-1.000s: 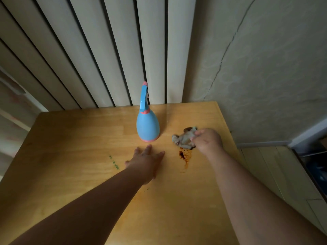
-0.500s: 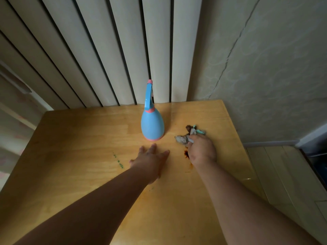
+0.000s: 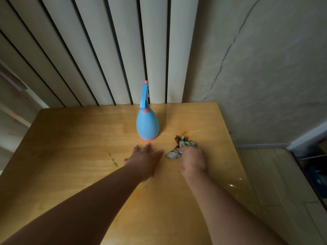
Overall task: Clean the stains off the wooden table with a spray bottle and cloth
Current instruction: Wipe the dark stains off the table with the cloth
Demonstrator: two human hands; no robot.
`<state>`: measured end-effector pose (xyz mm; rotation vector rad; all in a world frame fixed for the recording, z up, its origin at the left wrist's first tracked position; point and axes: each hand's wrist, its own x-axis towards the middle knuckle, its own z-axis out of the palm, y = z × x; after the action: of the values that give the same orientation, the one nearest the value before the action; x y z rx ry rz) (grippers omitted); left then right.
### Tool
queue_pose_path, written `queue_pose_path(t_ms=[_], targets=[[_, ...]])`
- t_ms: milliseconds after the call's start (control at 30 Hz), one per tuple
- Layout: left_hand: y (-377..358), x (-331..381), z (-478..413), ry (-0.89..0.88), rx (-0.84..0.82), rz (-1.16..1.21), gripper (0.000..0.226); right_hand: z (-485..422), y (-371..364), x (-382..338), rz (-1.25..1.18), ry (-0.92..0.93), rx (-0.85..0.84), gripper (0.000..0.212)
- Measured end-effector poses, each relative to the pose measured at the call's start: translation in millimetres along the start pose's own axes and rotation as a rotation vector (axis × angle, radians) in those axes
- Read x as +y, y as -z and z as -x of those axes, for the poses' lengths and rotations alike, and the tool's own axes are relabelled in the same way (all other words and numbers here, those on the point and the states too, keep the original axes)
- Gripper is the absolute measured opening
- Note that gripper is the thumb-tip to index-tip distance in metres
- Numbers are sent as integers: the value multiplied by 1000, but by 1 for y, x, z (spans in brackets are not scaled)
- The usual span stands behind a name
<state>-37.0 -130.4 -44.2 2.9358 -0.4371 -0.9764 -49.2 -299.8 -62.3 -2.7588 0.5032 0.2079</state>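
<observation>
Cloth (image 3: 178, 150) and right hand (image 3: 193, 160) have moved a little way toward the person since a second ago, right over the spot where a dark brown stain lay in plain sight. The right hand's fingers are curled tight round the bunched-up cloth and press it down on the tabletop (image 3: 70, 138). The brown stain does not show any more. It may be rubbed away, or it may just be hidden under the hand and the cloth, and the view cannot tell which. A thin orange streak (image 3: 184, 133) does show on the wood just behind the cloth, so some of the mess looks smeared and not gone. The cloth itself looks dirty, with brown bits on it. The left hand (image 3: 144, 160) has stayed where it was, flat on the wood with its fingers straight and spread, holding nothing, just beside the right hand. The blue spray bottle (image 3: 147, 124) stands upright behind the left hand, near the back edge, and nobody touches it. Off to the left of the left hand, a small row of green marks (image 3: 113, 160) sits on the wood, the same as before, so that stain is not yet cleaned. It seems the job is part way done: the brown spot needs more rubs, the orange streak needs a wipe, and the green marks wait for their turn.
</observation>
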Motion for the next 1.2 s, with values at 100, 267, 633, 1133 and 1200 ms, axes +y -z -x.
queue_pose_path(t_ms=[100,267,633,1133,1200], targets=[[0,1,0,2,3,0,98,7,0,1,57,29,-9,27],[1,2,1,15,3,-5,97,5,8,-6,5,-6,-65,23],[-3,-1,-2,-6,14,4,97,-49,38,-3,-297,-43,205,33],[2,1,1,10,-3,3,96,-12,-14,-6,-152,138,71,36],[1,1,1,13,-4,4,96,2,-12,-7,-130,131,56,36]])
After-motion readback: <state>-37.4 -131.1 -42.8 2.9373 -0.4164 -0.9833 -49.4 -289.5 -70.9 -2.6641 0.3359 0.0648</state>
